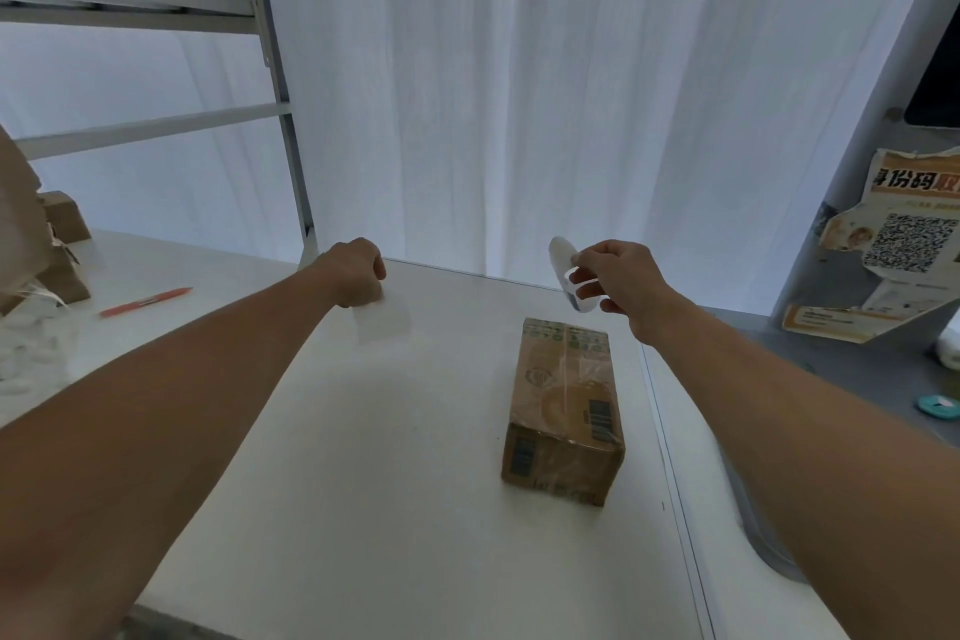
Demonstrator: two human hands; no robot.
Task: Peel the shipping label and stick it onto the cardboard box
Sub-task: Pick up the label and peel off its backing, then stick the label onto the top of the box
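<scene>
A brown cardboard box (563, 411) wrapped in clear tape lies on the white table (395, 483), right of centre. My left hand (356, 273) is held above the table's far edge, pinching a translucent white sheet (384, 320) that hangs below it. My right hand (615, 276) hovers above and behind the box, pinching a curled white label (565, 270) seen edge-on. The two sheets are apart. Which side of the label is sticky cannot be told.
An orange pen (145, 301) lies on the table at the left, beside brown boxes and packing scraps (57, 244). A metal shelf rack (280, 83) stands behind. White curtains hang at the back. A torn poster with a QR code (904, 244) is at the right.
</scene>
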